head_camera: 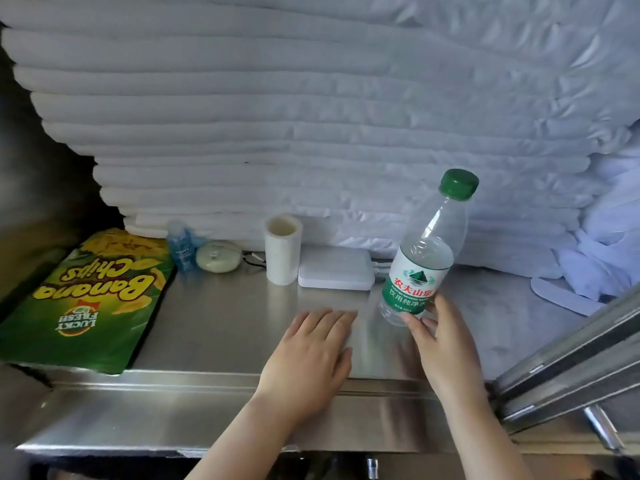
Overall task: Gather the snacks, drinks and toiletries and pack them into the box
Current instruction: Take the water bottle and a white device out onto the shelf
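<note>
While pinched low by right hand [446, 344], tilted: water bottle [420, 258] | left hand [311, 351]: lay flat, fingers together, bench [214, 306] front edge | risk: toppling, hold too low.

we face a shiny steel shelf [221, 323] that reflects soft light. behind it we see a tall stack of folded white linen [242, 133], with crumpled white sheets [519, 98] to its right. a metal rail [571, 358] slants across the lower right, and the left wall [34, 202] lies in shadow.

- Soft, even light; pale glare streaks on the steel desk [374, 344].
- Left edge falls into dark shadow.
- Wide-angle bending at the borders; slightly soft throughout.
</note>
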